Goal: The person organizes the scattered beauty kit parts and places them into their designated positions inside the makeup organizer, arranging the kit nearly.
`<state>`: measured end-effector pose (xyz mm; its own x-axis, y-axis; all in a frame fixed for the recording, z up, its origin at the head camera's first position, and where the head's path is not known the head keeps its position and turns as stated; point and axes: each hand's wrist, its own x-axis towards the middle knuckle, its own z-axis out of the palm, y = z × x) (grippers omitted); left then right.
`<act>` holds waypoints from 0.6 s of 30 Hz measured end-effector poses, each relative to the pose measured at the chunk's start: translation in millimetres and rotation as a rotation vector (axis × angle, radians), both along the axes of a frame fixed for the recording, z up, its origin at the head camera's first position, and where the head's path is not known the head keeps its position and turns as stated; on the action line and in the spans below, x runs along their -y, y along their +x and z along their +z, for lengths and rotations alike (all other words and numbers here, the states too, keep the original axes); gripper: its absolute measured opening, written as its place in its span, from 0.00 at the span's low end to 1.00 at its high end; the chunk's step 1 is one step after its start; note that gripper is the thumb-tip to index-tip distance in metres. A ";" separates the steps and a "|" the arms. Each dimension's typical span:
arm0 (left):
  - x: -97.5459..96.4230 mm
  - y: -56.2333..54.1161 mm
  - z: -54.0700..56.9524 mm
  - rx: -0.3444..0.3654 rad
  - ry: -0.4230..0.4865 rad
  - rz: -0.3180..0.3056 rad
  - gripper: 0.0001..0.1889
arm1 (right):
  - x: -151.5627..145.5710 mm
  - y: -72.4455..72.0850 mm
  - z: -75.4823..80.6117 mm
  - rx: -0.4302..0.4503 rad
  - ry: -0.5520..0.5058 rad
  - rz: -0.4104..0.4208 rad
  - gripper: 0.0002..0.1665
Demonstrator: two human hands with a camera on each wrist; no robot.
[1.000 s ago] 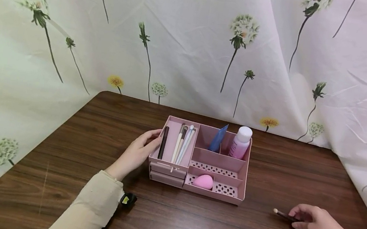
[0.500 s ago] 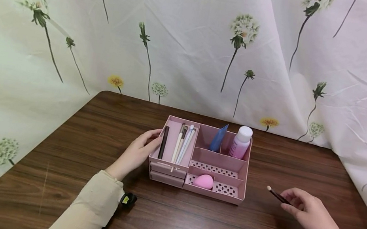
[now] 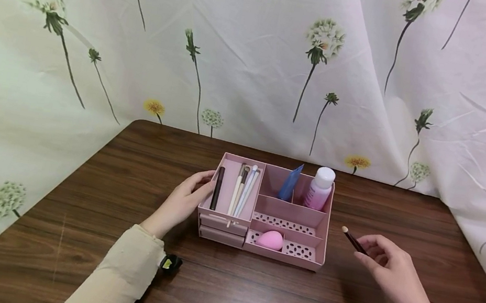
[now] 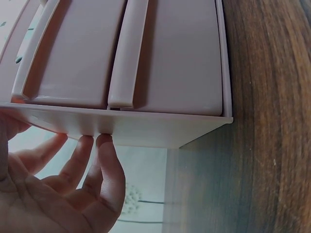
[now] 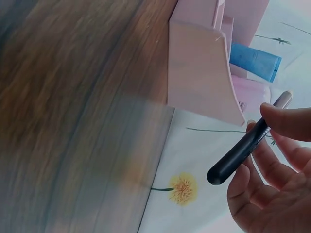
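A pink makeup organizer (image 3: 282,259) stands on the table with a tray at left and open compartments at right. My left hand (image 3: 184,196) is at its left side; in the left wrist view the fingertips (image 4: 104,140) press against the side wall below the drawers. My right hand (image 3: 390,262), to the right of the organizer and above the table, pinches a dark-handled makeup brush (image 5: 238,154) between thumb and fingers. The brush's pale tip points toward the organizer. In the tray lie a black stick (image 3: 217,190) and several light-handled brushes (image 3: 244,194).
A blue tube (image 3: 288,184) and a white-capped pink bottle (image 3: 318,192) stand in the organizer's back compartments. A pink makeup sponge (image 3: 270,240) sits in a front one. Behind the brown wooden table (image 3: 257,302) hangs a white flowered cloth (image 3: 256,69).
My right hand has lifted off the table and moved left and away from me with the makeup brush, toward the organizer. The left hand stays at the organizer's side.
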<state>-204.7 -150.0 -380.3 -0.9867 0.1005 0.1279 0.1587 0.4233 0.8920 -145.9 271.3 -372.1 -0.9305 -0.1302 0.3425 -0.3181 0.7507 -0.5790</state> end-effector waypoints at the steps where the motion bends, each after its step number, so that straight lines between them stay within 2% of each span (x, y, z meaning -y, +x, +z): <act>1: 0.0 0.4 0.2 -0.001 -0.004 -0.001 0.25 | 1.3 0.1 0.2 -0.003 -0.008 0.002 0.10; 5: 0.2 0.3 0.1 0.000 -0.011 -0.002 0.25 | 6.4 0.6 1.1 0.010 -0.043 0.005 0.10; 12: -0.3 -0.2 0.6 -0.002 -0.003 -0.002 0.25 | 16.5 -0.2 5.1 0.088 -0.093 -0.014 0.13; 18: -0.6 -0.1 1.0 -0.003 -0.004 -0.001 0.24 | 27.1 -0.8 9.0 0.055 -0.114 0.000 0.14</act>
